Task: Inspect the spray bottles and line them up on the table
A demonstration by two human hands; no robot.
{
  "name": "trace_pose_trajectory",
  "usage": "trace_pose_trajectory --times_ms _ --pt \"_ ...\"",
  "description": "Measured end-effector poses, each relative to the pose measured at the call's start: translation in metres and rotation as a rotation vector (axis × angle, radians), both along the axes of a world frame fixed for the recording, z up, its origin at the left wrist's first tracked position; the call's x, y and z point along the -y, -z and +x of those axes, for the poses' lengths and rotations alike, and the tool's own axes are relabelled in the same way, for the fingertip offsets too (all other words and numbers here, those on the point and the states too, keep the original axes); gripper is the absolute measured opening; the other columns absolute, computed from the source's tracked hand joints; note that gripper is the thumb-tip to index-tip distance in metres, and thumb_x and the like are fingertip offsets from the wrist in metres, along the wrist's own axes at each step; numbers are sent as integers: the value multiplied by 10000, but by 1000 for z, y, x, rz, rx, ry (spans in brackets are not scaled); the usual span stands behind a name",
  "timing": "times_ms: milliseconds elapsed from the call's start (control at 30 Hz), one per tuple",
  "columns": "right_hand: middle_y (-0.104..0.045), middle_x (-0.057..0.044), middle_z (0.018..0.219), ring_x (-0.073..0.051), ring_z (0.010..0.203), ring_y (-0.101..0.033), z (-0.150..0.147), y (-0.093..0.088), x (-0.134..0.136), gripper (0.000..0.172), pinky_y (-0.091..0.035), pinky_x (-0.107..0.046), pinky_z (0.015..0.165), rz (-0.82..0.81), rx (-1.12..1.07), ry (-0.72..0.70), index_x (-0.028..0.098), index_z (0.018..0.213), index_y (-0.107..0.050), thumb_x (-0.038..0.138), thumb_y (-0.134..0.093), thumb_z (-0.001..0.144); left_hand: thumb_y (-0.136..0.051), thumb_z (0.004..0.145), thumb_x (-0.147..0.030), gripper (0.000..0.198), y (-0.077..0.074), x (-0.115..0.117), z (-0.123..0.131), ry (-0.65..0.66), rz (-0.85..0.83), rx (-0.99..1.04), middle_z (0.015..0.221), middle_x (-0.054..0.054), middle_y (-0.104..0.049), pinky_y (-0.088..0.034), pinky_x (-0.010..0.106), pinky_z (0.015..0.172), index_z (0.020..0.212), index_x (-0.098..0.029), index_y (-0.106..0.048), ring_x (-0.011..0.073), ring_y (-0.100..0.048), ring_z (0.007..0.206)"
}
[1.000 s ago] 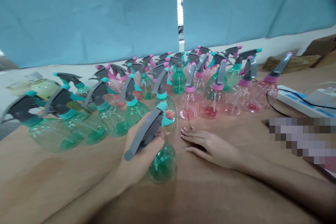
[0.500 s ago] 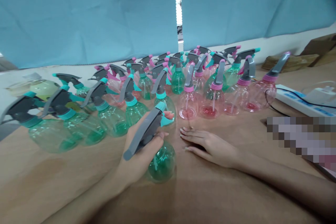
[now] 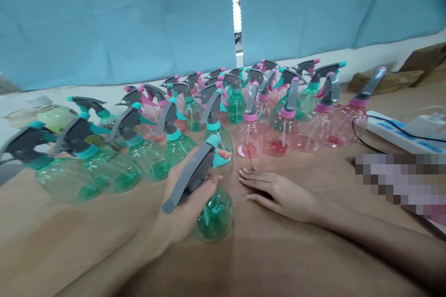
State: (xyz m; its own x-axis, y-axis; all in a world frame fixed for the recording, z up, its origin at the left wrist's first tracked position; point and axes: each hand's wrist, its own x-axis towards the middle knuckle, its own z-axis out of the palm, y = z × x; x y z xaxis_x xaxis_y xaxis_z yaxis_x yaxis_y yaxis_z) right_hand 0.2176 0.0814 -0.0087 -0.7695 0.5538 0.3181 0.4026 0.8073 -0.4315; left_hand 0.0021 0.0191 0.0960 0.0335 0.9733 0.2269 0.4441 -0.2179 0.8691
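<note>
My left hand [image 3: 186, 209] is closed around the neck of a green spray bottle [image 3: 214, 213] that stands on the brown table [image 3: 69, 241]. Its grey trigger head [image 3: 190, 176] points toward me, and one finger lies across the teal trigger. My right hand [image 3: 278, 190] rests flat on the table just right of the bottle, fingers stretched out, holding nothing.
Behind the hands stand several green spray bottles [image 3: 149, 158] on the left and pink ones [image 3: 285, 134] on the right. A white power strip [image 3: 400, 137] with a black cable lies at the right. Blue curtains hang behind.
</note>
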Motion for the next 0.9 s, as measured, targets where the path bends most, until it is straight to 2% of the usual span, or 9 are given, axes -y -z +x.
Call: trace_pose_trajectory --times_ms 167,233,333,400,600,767,900 --pt "-538 -73 1400 -220 1325 -463 0 1 0 452 -373 -439 1119 -13 -41 -8 211 1398 -489 363 -485 973 -556 741 -287 311 -3 0 -6 49 -13 -15 702 -5 -620 -480 335 702 1035 -262 -654 216 -621 725" --pt "-541 -78 1395 -227 1323 -466 0 1 0 452 -375 -446 1117 -20 -54 -6 212 1396 -493 360 -493 968 -550 758 -304 296 -4 1 -7 52 -8 -26 666 -12 -598 -474 336 676 1031 -267 -654 205 -592 659" --pt "-531 -86 1404 -226 1324 -465 0 2 0 463 -377 -439 1116 -19 -48 -8 192 1400 -487 365 -486 970 -552 757 -326 278 -5 1 -7 72 -7 -13 559 -46 -483 -457 333 613 1009 -269 -655 166 -467 499" --pt "-532 -81 1404 -225 1322 -467 0 2 0 462 -378 -439 1115 -19 -56 -6 203 1404 -482 366 -482 972 -548 754 -332 256 -7 1 -5 63 8 -30 562 -43 -475 -432 325 570 977 -269 -658 158 -428 479" --pt "-538 -66 1401 -223 1322 -468 0 2 0 455 -376 -436 1116 -25 -65 0 227 1406 -480 361 -487 970 -547 739 -321 184 -9 0 -3 60 28 -41 627 -25 -544 -384 306 525 894 -261 -628 157 -451 493" --pt "-531 -76 1406 -222 1325 -463 0 1 0 457 -373 -430 1119 -21 -39 -3 197 1399 -487 368 -473 976 -544 736 -312 144 -8 0 -4 77 11 -14 552 -49 -464 -387 315 542 860 -264 -597 154 -414 460" --pt "-538 -70 1400 -229 1313 -479 0 2 0 459 -389 -436 1108 -26 -64 7 220 1400 -489 374 -490 967 -536 734 -293 110 -6 1 -5 70 30 -4 678 -17 -549 -394 311 550 819 -256 -595 154 -466 518"
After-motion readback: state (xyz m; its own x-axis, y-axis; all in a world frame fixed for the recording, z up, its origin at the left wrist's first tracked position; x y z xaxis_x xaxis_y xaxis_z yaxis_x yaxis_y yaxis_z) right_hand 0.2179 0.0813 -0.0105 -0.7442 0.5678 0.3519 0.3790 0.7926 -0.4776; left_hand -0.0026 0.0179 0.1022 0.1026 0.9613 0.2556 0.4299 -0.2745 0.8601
